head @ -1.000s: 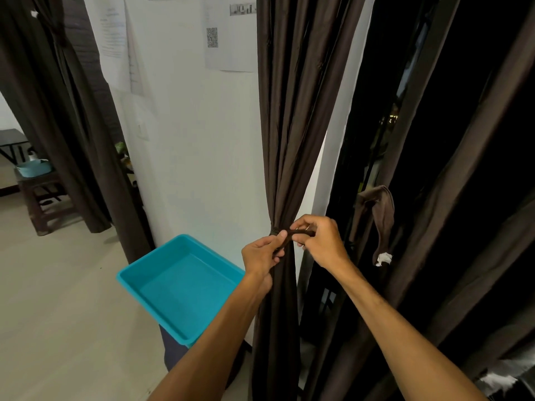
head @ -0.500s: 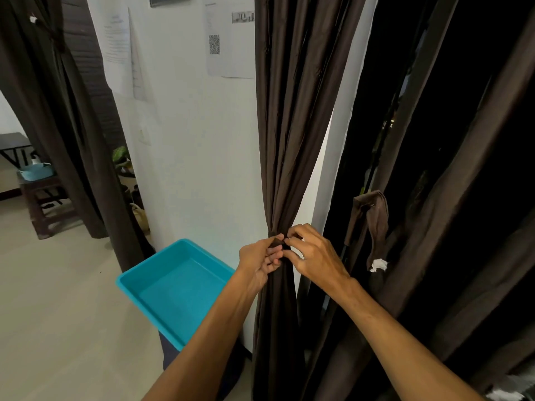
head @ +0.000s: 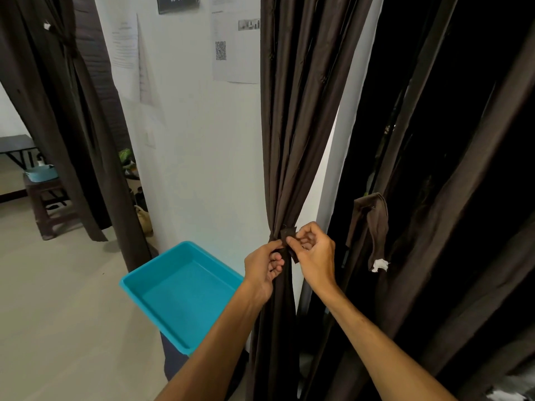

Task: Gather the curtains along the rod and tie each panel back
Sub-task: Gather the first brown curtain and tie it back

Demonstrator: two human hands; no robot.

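A dark brown curtain panel (head: 292,134) hangs gathered into a narrow bunch beside the white wall. A matching brown tieback strap (head: 287,234) wraps it at waist height. My left hand (head: 262,269) pinches the strap on the bunch's left side. My right hand (head: 314,254) pinches the strap's loose end, which sticks out between thumb and fingers. A second brown tieback (head: 373,224) with a white tag hangs to the right, in front of the other dark curtain panel (head: 463,198). The rod is out of view.
A turquoise plastic tub (head: 179,285) sits on a dark stand just left of my arms. Papers and a QR code (head: 220,50) hang on the white wall. Another tied curtain (head: 66,111) and a wooden stool (head: 46,198) stand at the far left.
Both hands have stayed at the strap around the gathered panel. The strap's end now sticks out from my right fingers. The camera tilted up slightly.
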